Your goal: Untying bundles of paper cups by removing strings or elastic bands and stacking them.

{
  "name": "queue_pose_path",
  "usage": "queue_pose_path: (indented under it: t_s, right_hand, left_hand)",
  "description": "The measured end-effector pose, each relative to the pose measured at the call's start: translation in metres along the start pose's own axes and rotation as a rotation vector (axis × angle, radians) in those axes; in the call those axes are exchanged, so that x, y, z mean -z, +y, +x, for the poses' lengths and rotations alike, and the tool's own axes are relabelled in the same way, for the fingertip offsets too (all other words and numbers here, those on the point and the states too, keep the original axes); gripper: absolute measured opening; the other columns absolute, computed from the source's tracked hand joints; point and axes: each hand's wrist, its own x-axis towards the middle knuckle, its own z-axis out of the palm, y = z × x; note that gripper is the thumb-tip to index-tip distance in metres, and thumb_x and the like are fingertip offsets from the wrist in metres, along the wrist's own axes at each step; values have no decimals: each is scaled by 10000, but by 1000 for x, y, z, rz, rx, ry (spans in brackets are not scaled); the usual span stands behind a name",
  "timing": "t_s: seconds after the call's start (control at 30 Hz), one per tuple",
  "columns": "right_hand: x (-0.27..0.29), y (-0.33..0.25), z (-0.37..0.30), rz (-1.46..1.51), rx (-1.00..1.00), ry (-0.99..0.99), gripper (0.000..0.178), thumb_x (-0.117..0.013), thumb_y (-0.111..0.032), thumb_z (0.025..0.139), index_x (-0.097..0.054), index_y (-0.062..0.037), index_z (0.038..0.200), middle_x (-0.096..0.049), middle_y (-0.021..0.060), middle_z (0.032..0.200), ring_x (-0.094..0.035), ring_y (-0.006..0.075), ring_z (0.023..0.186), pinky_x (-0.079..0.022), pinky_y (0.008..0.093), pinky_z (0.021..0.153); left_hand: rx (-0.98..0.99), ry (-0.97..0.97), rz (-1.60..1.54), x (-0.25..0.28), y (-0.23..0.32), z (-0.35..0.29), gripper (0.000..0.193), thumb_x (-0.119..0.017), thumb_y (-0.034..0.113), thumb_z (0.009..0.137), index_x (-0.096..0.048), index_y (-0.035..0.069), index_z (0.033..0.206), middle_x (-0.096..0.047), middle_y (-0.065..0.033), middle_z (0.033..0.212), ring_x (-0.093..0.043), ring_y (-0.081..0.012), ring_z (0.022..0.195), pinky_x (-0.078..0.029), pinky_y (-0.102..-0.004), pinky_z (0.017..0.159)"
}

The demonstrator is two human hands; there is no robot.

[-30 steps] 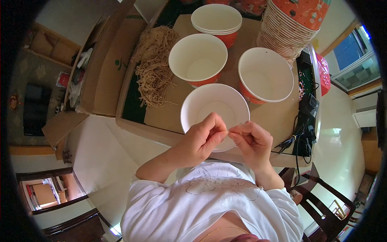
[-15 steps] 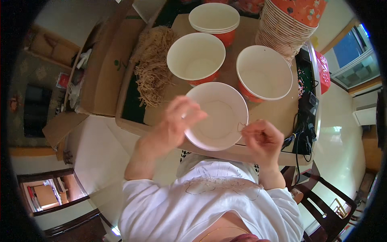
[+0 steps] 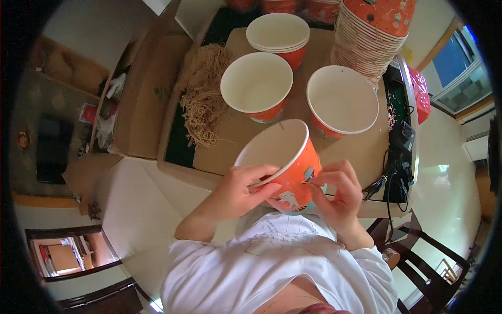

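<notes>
My left hand (image 3: 244, 189) grips the rim of an orange printed paper bucket (image 3: 295, 183), thumb outside and fingers at the near-left edge. The bucket is tilted, its white mouth turned up and left, its printed side facing me. My right hand (image 3: 337, 194) is closed in a pinch against the bucket's right side, on a thin string (image 3: 309, 183) that barely shows between the fingertips. Beyond it stand a second bucket (image 3: 256, 83) and a third bucket (image 3: 342, 99), upright with white insides. Left of them lies a heap of tan strings (image 3: 204, 99).
Two or more nested buckets (image 3: 278, 34) stand farther back. A tall stack of buckets (image 3: 368, 47) hung with strings is at the back right. Black cables (image 3: 389, 175) lie along the table's right edge. A cardboard box (image 3: 149, 99) stands at left, a dark chair (image 3: 429, 261) at lower right.
The near bucket has been lifted and tilted, its printed side now toward me. My left hand has taken hold of its rim. My right hand has brought the string against its side.
</notes>
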Motion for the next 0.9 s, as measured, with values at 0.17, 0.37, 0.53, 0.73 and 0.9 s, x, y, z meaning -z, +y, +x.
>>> queue_pose_path:
  t_s: [0.17,0.37,0.53,0.73,0.9]
  right_hand:
    - [-15,2,5,-73,62,16,183,-742,42,697,-633,-12,834,-579,87,903,-592,183,788,-493,258,585]
    - [-13,16,-1,-32,-14,36,169,-725,39,715,-623,-21,836,-604,94,938,-606,198,821,-500,283,651]
    - [-15,23,-4,23,-82,33,164,-708,46,728,-617,-27,843,-619,93,959,-616,211,847,-492,306,711]
    - [-18,20,1,31,-72,31,145,-695,50,745,-605,-15,838,-623,105,962,-616,210,856,-494,299,713]
    - [-18,22,-1,31,-83,26,132,-687,54,751,-601,-10,828,-624,110,965,-619,213,868,-495,301,725]
  left_hand:
    - [-28,88,-102,-15,-10,3,230,-622,30,849,-598,-14,1074,-663,-90,904,-629,-104,841,-519,-271,754]
    - [30,35,-194,-6,-18,7,247,-597,4,829,-603,-22,1075,-652,-34,938,-602,-92,884,-491,-257,807]
    - [128,-37,-440,4,-26,7,276,-552,-25,831,-588,-43,1105,-639,-42,995,-601,-99,895,-486,-257,824]
    - [183,-41,-599,10,-28,9,293,-627,-2,806,-581,-40,1093,-631,-37,994,-588,-87,892,-475,-245,801]
    - [177,-31,-584,8,-34,10,247,-650,18,805,-583,-23,1039,-633,-29,970,-592,-87,878,-484,-245,800]
